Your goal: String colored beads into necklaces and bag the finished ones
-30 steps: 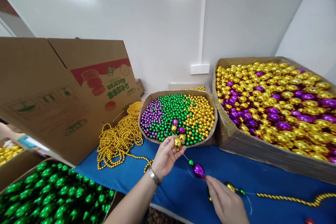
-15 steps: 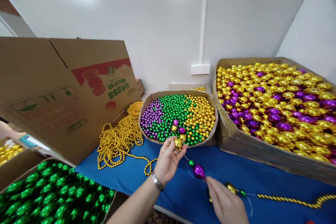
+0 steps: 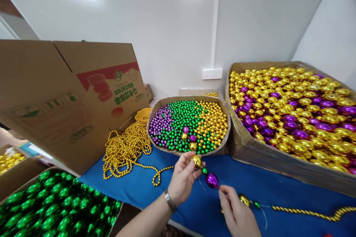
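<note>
My left hand (image 3: 183, 177) pinches a large gold bead (image 3: 197, 161) on a thin thread, just in front of the round cardboard tray (image 3: 226, 139) of small purple, green and gold beads. Right behind the gold bead on the thread sit a small green bead (image 3: 204, 170) and a large purple bead (image 3: 211, 180). My right hand (image 3: 239, 214) is closed on the thread just below the purple bead. Past that hand the strand carries another gold bead (image 3: 244, 200), a small green one and a gold bead chain (image 3: 311, 213) lying on the blue cloth (image 3: 278, 189).
A big cardboard box (image 3: 278, 166) of large gold and purple beads fills the right. A box of large green beads (image 3: 55, 207) is at the lower left. A heap of gold bead strands (image 3: 125, 148) lies beside an open carton (image 3: 69, 92). A wall socket (image 3: 211, 73) is behind.
My left hand has slid the gold bead down the thread, right and toward me, until it sits close to the small green and purple beads. My right hand has barely moved.
</note>
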Action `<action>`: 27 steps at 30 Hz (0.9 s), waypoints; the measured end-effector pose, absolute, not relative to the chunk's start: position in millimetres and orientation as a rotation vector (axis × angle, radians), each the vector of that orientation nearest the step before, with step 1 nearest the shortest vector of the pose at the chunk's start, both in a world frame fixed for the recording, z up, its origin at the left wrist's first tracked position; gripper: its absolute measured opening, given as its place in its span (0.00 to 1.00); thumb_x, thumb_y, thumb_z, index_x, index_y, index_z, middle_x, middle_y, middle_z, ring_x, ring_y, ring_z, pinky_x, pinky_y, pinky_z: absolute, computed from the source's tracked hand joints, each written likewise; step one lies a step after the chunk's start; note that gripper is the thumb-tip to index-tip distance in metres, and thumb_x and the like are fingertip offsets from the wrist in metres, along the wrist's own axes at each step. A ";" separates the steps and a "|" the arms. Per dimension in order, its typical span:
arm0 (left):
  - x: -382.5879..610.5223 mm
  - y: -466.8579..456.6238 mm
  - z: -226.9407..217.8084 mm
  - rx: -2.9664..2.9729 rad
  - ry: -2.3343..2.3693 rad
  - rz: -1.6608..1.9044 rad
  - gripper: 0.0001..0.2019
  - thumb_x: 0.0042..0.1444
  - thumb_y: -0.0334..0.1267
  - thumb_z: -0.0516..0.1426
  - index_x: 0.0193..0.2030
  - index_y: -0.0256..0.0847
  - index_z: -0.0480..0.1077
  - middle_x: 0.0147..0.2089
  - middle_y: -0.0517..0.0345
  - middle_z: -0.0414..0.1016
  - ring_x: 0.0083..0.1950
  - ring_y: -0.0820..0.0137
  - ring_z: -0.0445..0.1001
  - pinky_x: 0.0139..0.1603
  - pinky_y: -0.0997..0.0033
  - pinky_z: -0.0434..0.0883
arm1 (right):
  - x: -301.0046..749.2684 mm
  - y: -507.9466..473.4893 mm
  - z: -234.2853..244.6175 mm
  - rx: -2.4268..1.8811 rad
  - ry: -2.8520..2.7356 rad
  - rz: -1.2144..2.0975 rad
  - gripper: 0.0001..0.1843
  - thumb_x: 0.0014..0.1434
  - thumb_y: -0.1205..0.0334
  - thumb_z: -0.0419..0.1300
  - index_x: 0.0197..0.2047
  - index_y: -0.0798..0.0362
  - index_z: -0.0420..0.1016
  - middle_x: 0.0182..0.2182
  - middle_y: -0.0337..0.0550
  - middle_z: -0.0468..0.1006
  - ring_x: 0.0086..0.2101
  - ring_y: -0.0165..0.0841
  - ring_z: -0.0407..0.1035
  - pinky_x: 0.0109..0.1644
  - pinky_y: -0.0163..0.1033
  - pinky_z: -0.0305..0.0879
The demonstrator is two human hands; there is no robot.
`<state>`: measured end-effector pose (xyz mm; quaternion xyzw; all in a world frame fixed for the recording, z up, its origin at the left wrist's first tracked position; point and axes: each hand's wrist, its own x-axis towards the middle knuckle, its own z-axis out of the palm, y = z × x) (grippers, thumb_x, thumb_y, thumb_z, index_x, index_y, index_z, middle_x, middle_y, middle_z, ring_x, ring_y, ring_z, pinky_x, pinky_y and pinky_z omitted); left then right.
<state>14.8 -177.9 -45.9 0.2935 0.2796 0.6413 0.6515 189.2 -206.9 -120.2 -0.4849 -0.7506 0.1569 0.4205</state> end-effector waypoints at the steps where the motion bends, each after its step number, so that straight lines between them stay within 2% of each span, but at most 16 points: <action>1: 14.6 -178.2 -47.1 0.657 0.634 1.450 0.13 0.54 0.35 0.60 0.47 0.39 0.66 0.49 0.48 0.73 0.45 0.62 0.75 0.44 0.67 0.69 | 189.6 -207.5 -120.7 -1.238 -1.878 0.494 0.13 0.66 0.56 0.43 0.43 0.49 0.66 0.26 0.40 0.78 0.24 0.31 0.74 0.26 0.31 0.69; 3: 13.2 -178.0 -48.3 0.640 0.630 1.442 0.13 0.55 0.36 0.59 0.47 0.39 0.66 0.48 0.48 0.73 0.44 0.63 0.76 0.44 0.67 0.69 | 191.4 -207.8 -120.8 -1.233 -1.887 0.601 0.14 0.66 0.55 0.44 0.46 0.49 0.66 0.31 0.43 0.77 0.31 0.32 0.75 0.32 0.32 0.71; 6: 11.2 -177.9 -48.5 0.668 0.628 1.439 0.14 0.54 0.36 0.60 0.47 0.39 0.66 0.48 0.48 0.73 0.44 0.62 0.76 0.45 0.65 0.69 | 194.8 -205.6 -119.5 -1.146 -1.863 0.581 0.15 0.65 0.56 0.45 0.48 0.49 0.67 0.39 0.47 0.75 0.39 0.33 0.72 0.40 0.35 0.70; 10: 10.5 -179.0 -48.3 0.818 0.726 1.468 0.15 0.52 0.34 0.62 0.46 0.38 0.67 0.48 0.49 0.73 0.46 0.61 0.75 0.46 0.65 0.70 | 197.5 -203.3 -116.9 -1.137 -1.753 0.630 0.14 0.62 0.53 0.50 0.44 0.49 0.72 0.35 0.46 0.74 0.35 0.34 0.72 0.38 0.35 0.70; 14: 8.4 -178.8 -46.6 0.792 0.720 1.428 0.15 0.53 0.36 0.61 0.46 0.37 0.67 0.47 0.49 0.73 0.46 0.58 0.76 0.45 0.62 0.71 | 198.2 -204.6 -117.2 -1.270 -1.536 0.963 0.17 0.58 0.46 0.53 0.39 0.51 0.72 0.26 0.40 0.76 0.25 0.31 0.71 0.29 0.31 0.69; 16: 6.7 -178.1 -44.9 0.747 0.693 1.399 0.15 0.53 0.36 0.61 0.47 0.37 0.67 0.47 0.48 0.73 0.45 0.58 0.76 0.44 0.62 0.71 | 198.3 -205.2 -118.2 -1.293 -1.465 1.056 0.19 0.57 0.44 0.54 0.38 0.52 0.72 0.24 0.39 0.76 0.23 0.30 0.71 0.28 0.31 0.69; 19: 5.0 -177.1 -42.9 0.730 0.697 1.393 0.15 0.52 0.36 0.61 0.47 0.36 0.67 0.47 0.47 0.73 0.45 0.58 0.76 0.43 0.63 0.72 | 198.5 -205.5 -117.4 -1.300 -1.471 1.046 0.20 0.55 0.43 0.55 0.38 0.52 0.73 0.26 0.40 0.77 0.24 0.31 0.73 0.30 0.30 0.70; 27: 4.3 -174.7 -41.5 0.769 0.794 1.390 0.16 0.51 0.38 0.62 0.46 0.37 0.68 0.44 0.49 0.74 0.42 0.59 0.77 0.43 0.62 0.72 | 196.2 -208.0 -107.6 -1.246 -1.568 0.825 0.16 0.58 0.47 0.55 0.38 0.50 0.75 0.34 0.44 0.78 0.29 0.31 0.75 0.35 0.31 0.72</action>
